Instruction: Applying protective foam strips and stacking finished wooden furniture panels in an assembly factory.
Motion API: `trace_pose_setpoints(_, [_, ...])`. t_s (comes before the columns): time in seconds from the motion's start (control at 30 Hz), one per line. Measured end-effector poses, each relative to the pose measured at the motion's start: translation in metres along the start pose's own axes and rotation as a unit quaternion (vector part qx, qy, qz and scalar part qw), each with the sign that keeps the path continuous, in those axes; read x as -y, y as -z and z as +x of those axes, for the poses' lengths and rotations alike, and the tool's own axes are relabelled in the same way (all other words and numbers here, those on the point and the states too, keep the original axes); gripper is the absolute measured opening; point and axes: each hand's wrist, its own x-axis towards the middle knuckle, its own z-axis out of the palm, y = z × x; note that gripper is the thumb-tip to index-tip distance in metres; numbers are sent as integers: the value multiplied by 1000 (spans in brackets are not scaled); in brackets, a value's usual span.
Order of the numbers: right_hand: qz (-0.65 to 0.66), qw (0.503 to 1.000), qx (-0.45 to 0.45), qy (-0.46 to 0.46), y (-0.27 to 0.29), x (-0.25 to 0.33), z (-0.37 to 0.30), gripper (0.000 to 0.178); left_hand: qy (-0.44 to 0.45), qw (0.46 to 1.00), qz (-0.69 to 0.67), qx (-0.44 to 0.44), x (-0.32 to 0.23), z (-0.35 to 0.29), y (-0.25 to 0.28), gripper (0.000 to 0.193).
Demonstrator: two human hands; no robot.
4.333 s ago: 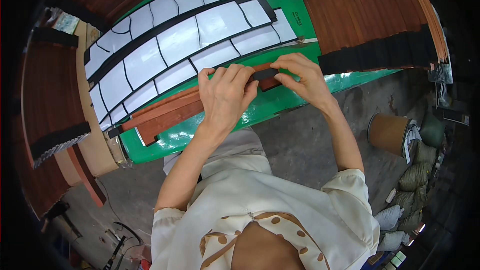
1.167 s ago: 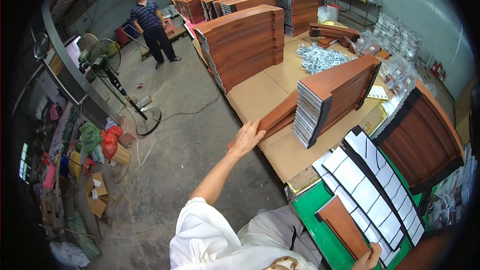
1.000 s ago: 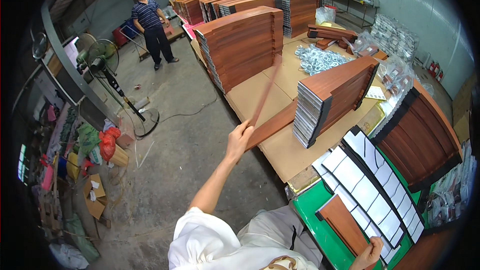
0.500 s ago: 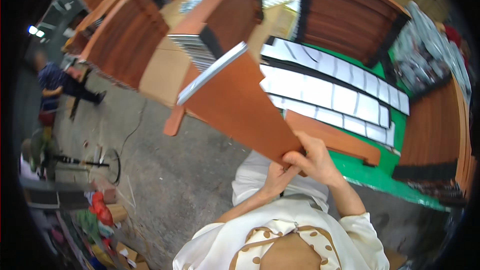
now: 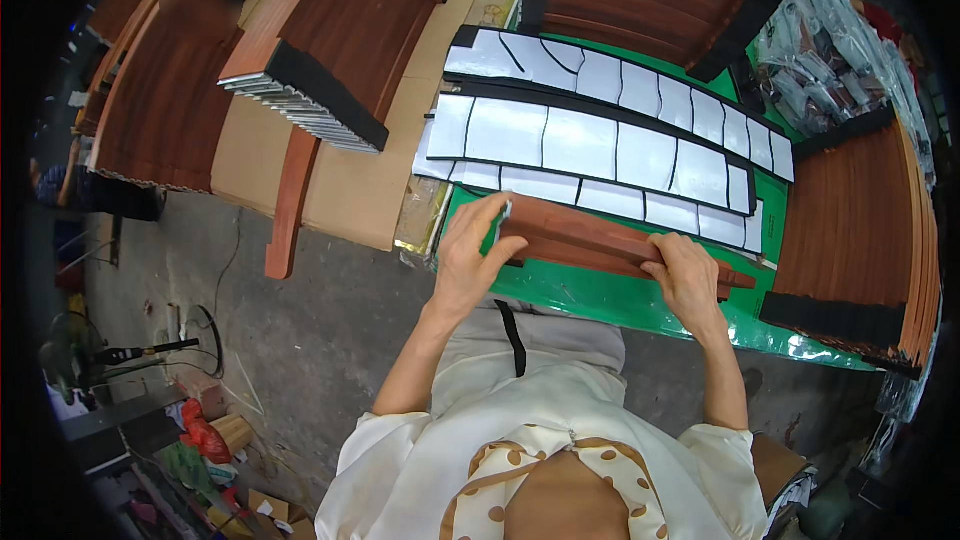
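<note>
A reddish-brown wood-grain board (image 5: pixel 585 235) lies crosswise in front of me, low over the near edge of the green-covered table (image 5: pixel 580 285). My left hand (image 5: pixel 468 255) is closed round its left end, thumb on the near side and fingers over the far edge. Towards the right end, my right hand (image 5: pixel 688 278) grips the same board with fingers on top. A second brown piece (image 5: pixel 738 280) shows at the right end, partly hidden by my hand. Just beyond the board lie white strips with black borders (image 5: pixel 590 145), in overlapping rows.
Stacks of curved brown panels with black edging stand at the back (image 5: pixel 630 0), at the right (image 5: pixel 850 230) and at the left (image 5: pixel 340 30). A narrow brown piece (image 5: pixel 292 205) juts past the cardboard-covered table (image 5: pixel 350 190). Plastic-wrapped parts (image 5: pixel 815 70) sit far right.
The board has swung from slanting up and left to lying crosswise over the green table. My hands have moved apart, the left to its left end, the right further right. The view has shifted.
</note>
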Motion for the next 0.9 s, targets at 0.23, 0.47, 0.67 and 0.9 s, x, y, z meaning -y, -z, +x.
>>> trace_pose_setpoints(0.23, [-32, 999, 42, 5, 3, -8, 8, 37, 36, 997, -7, 73, 19, 4, 4, 37])
trace_pose_setpoints(0.47, [62, 998, -22, 21, 27, -3, 51, 41, 59, 995, -61, 51, 34, 37, 27, 37])
trace_pose_setpoints(0.67, [111, 978, -14, 176, -22, 13, 191, 7, -78, 964, 246, 59, 84, 131, 14, 39])
trace_pose_setpoints(0.9, [100, 981, -3, 165, -118, 24, 320, 12, -41, 941, 324, 91, 135, 163, -23, 45])
